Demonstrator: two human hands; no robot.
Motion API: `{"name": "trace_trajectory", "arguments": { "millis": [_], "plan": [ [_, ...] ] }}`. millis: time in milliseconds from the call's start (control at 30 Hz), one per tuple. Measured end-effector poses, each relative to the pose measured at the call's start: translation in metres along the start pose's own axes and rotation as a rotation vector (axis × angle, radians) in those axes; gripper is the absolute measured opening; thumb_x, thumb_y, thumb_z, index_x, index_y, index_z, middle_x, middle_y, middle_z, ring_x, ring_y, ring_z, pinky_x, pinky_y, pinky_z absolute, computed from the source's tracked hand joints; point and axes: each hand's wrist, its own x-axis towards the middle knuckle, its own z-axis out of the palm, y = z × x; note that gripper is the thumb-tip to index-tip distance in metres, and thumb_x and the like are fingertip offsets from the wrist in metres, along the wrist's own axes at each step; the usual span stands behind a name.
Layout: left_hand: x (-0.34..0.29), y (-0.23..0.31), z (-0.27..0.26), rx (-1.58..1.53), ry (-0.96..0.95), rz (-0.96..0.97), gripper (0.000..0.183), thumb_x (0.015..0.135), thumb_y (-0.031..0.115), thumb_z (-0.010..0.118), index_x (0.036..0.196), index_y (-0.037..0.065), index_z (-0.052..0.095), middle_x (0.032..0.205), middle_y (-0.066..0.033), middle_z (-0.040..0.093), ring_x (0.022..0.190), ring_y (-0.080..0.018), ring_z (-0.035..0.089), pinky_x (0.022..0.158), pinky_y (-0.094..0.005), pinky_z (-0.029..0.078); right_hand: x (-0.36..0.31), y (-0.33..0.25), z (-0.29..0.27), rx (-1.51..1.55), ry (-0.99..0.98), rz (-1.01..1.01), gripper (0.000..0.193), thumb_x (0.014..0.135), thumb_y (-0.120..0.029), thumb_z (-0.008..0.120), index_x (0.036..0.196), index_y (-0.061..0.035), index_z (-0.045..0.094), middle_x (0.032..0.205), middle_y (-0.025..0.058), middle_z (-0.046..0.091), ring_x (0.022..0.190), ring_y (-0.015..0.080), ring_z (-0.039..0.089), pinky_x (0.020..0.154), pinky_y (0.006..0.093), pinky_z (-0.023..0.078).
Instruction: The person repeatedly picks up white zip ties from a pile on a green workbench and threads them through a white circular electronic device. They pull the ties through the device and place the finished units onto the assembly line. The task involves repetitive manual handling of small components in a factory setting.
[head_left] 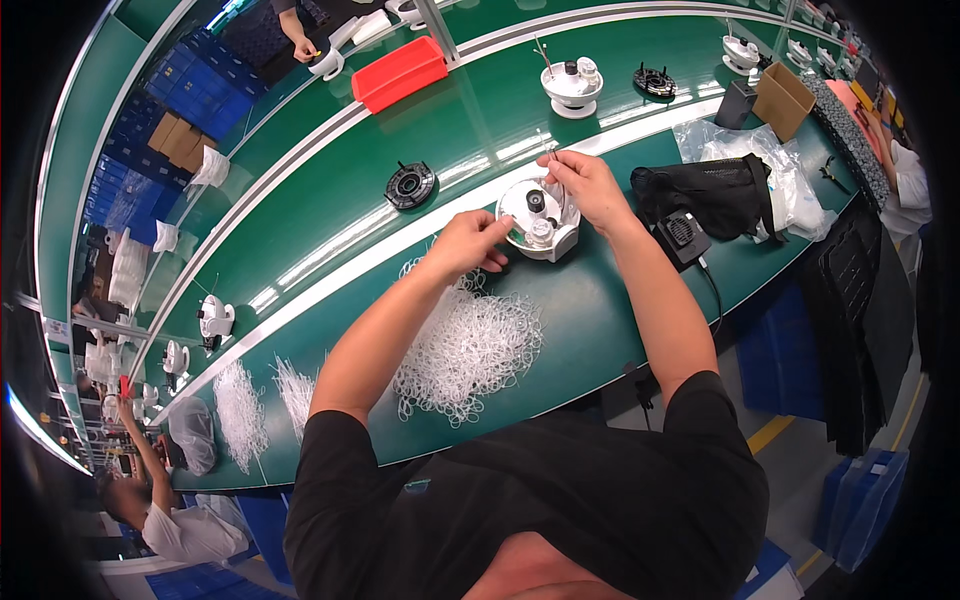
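A round white plastic housing [540,222] with a dark part in its middle stands on the green bench. My left hand [470,243] grips its left rim. Just above its right side, my right hand [583,183] pinches a thin clear tube or tie that runs down into the housing. A heap of clear plastic rings [465,345] lies on the bench below my left forearm.
A black round part [410,185] lies on the conveyor belt. Farther back stand another white housing [571,88], a red bin [399,72] and a cardboard box [782,100]. A black bag [712,196] and clear plastic bags [775,160] sit to the right. Other workers [170,510] stand along the line.
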Motion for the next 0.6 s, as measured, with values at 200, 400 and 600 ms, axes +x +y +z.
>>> {"name": "trace_trajectory", "arguments": {
  "millis": [200, 400, 600],
  "plan": [
    [0.025, 0.021, -0.025, -0.094, 0.2, 0.276, 0.018, 0.092, 0.01, 0.066, 0.107, 0.0, 0.066, 0.088, -0.0039, 0.068, 0.072, -0.01, 0.062, 0.062, -0.0246, 0.052, 0.0, -0.01, 0.012, -0.226, -0.023, -0.13, 0.029, 0.096, -0.019, 0.06, 0.117, 0.0002, 0.068, 0.1, 0.0126, 0.071, 0.091, 0.0184, 0.066, 0.081, 0.0308, 0.05],
    [0.039, 0.029, -0.007, -0.365, 0.19, 0.395, 0.015, 0.091, 0.006, 0.069, 0.105, 0.0, 0.067, 0.093, -0.0049, 0.069, 0.08, -0.0121, 0.063, 0.069, -0.0256, 0.053, 0.0, -0.007, 0.011, -0.234, -0.041, -0.205, 0.027, 0.093, -0.019, 0.064, 0.112, -0.0012, 0.071, 0.095, 0.0129, 0.073, 0.085, 0.0179, 0.069, 0.076, 0.0312, 0.052],
    [0.046, 0.026, 0.005, -0.531, 0.078, 0.418, 0.018, 0.089, 0.003, 0.071, 0.105, 0.0, 0.065, 0.094, -0.0064, 0.069, 0.08, -0.0132, 0.065, 0.07, -0.0253, 0.054, -0.005, -0.013, 0.01, -0.23, -0.044, -0.18, 0.024, 0.093, -0.017, 0.063, 0.107, 0.0004, 0.071, 0.091, 0.0109, 0.073, 0.078, 0.0158, 0.067, 0.071, 0.0309, 0.052]
  ]
}}
